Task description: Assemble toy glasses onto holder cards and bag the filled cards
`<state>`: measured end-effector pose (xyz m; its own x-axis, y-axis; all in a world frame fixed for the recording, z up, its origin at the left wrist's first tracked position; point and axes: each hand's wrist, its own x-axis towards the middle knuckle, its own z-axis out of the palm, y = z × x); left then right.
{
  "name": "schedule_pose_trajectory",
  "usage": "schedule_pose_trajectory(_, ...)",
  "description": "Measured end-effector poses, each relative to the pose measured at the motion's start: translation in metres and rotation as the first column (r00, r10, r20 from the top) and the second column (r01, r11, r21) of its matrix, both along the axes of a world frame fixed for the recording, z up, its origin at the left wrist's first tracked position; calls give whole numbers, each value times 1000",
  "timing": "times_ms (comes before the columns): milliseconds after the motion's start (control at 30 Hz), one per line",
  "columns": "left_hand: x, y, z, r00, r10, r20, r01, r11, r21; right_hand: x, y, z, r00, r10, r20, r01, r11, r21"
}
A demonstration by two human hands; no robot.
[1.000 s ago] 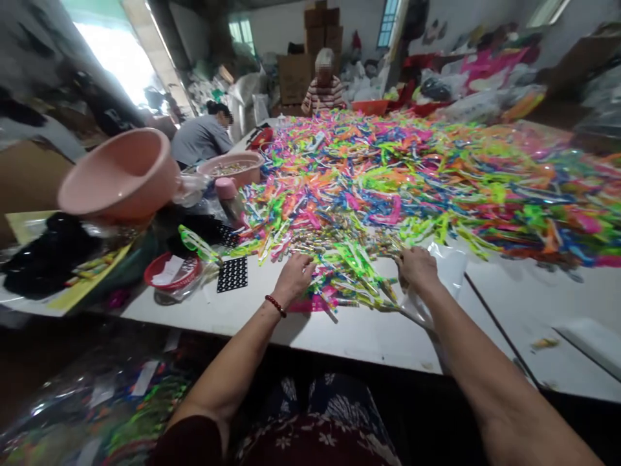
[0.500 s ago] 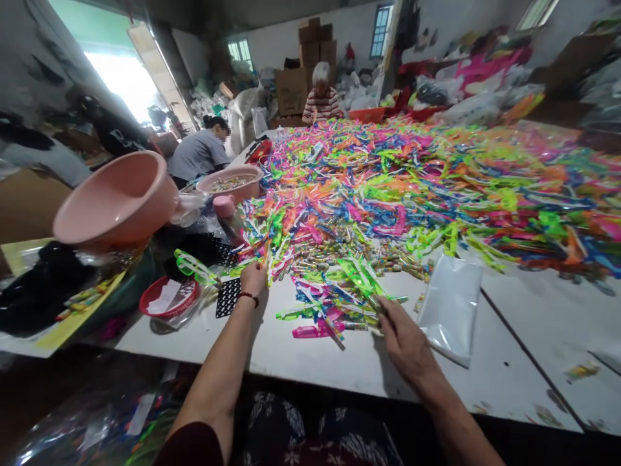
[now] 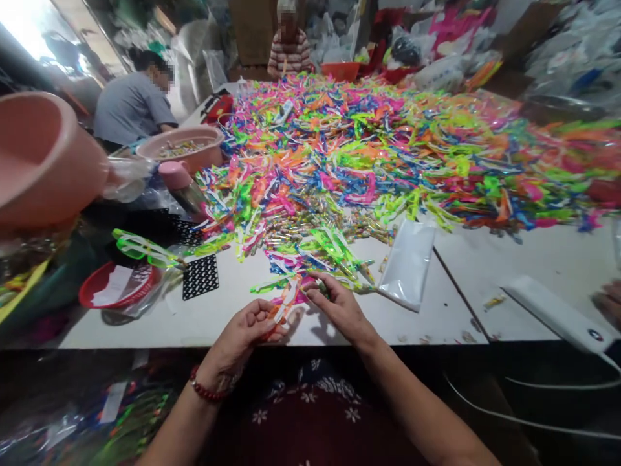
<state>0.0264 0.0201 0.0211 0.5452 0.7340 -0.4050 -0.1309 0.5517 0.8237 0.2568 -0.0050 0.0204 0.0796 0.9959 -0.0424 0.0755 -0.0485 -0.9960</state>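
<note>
Near the table's front edge, my left hand (image 3: 256,322) is closed on an orange and white plastic toy piece (image 3: 288,299), which slants upward and away. My right hand (image 3: 338,305) is beside the piece's upper end, its thumb and fingers bent together; whatever is between them is too small to make out. Just beyond both hands lies a small heap of loose plastic pieces, with bright green ones (image 3: 334,249) on top and pink and blue ones beneath. Thin, multicoloured sticks (image 3: 334,217) lie behind that heap.
A large pile of coloured plastic pieces (image 3: 369,142) covers the table's far part. Left are a black perforated sheet (image 3: 200,277), red basket (image 3: 90,292) and pink basins (image 3: 36,152). Right are a clear plastic packet (image 3: 408,265) and white device (image 3: 553,314). Another person's hand (image 3: 609,301) shows far right.
My left hand has come back from the pile toward the table edge with the orange and white piece. My right hand has left the green pieces and moved beside it. The view has tilted down.
</note>
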Motion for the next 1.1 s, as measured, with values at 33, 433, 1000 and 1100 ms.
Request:
schedule_pose_trajectory(33, 3, -6, 0, 1000, -26, -1, 26, 1000, -10, -3, 2, -1, 999, 12, -32, -12, 1000, -10)
schedule_pose_trajectory(433, 43, -15, -1, 959, 283, 3, -282, 954, -107, -16, -27, -7, 999, -1, 48, 2, 1000, -13)
schedule_pose_trajectory(1000, 58, -23, 7, 864, 490, 117, -481, 871, -100, -22, -57, -8, 975, 63, -213, -86, 991, -101)
schedule_pose_trajectory(1100, 58, -25, 8, 870, 480, 114, -468, 876, -119, -21, -58, -8, 970, 56, -237, -89, 987, -133)
